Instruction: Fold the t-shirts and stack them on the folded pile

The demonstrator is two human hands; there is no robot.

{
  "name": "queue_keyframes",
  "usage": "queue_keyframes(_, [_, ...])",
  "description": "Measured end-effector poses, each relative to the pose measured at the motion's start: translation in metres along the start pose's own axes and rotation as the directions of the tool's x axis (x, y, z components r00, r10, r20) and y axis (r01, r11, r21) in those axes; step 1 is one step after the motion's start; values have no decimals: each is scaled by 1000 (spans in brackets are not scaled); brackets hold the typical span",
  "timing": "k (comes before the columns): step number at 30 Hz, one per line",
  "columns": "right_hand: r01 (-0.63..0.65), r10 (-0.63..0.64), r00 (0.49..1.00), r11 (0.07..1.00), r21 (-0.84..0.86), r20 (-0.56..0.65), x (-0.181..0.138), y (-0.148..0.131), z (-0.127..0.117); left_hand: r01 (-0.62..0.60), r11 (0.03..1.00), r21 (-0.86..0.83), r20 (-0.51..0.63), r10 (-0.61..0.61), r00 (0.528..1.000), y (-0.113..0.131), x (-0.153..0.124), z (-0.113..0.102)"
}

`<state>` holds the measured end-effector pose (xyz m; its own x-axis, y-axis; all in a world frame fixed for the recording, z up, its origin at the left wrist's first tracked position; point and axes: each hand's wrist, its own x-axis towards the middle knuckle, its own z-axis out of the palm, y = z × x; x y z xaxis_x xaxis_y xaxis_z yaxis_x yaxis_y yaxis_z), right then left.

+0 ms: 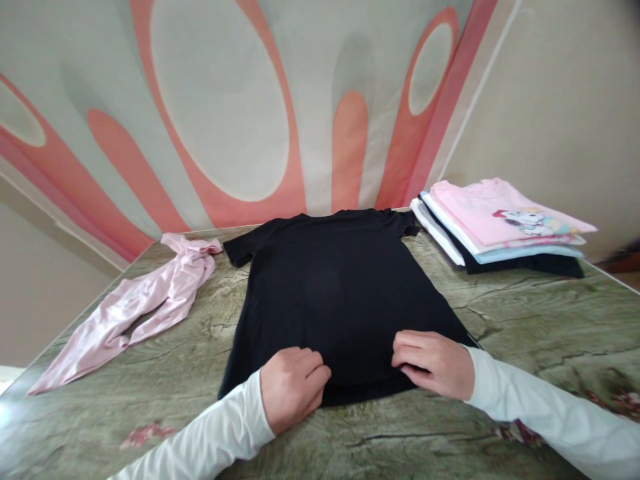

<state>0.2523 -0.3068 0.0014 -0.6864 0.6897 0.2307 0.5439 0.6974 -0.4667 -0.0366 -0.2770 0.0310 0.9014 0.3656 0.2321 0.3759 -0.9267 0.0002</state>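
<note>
A black T-shirt [330,287] lies spread flat on the table, its neck and short sleeves towards the wall and its hem near me. My left hand [294,387] is closed on the hem area, left of the middle. On the right part of the hem, my right hand [433,363] pinches the black cloth between thumb and fingers. Between the two hands the lower edge shows a slight fold. The fingertips of the left hand are partly hidden from view.
Pink trousers [150,300] lie loosely at the left of the wood-patterned table [380,443]. At the back right sits a stack of folded clothes [505,227], a pink printed top uppermost. A wall with a coral pattern [350,153] rises behind the table.
</note>
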Motion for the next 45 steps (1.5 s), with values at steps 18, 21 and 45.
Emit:
queue_keyframes(18, [11, -43, 983, 984, 179, 176, -2, -4, -3, -136, 972, -194, 71, 152, 986, 6, 1, 0])
queue_keyframes(21, [-42, -31, 963, 964, 261, 268, -3, -4, -9, -101, 961, -258, 83, 126, 989, 7, 1, 3])
queue_keyframes(45, [-549, 575, 814, 714, -435, -84, 209, 205, -8, 123, 988, -90, 182, -105, 978, -79, 33, 14])
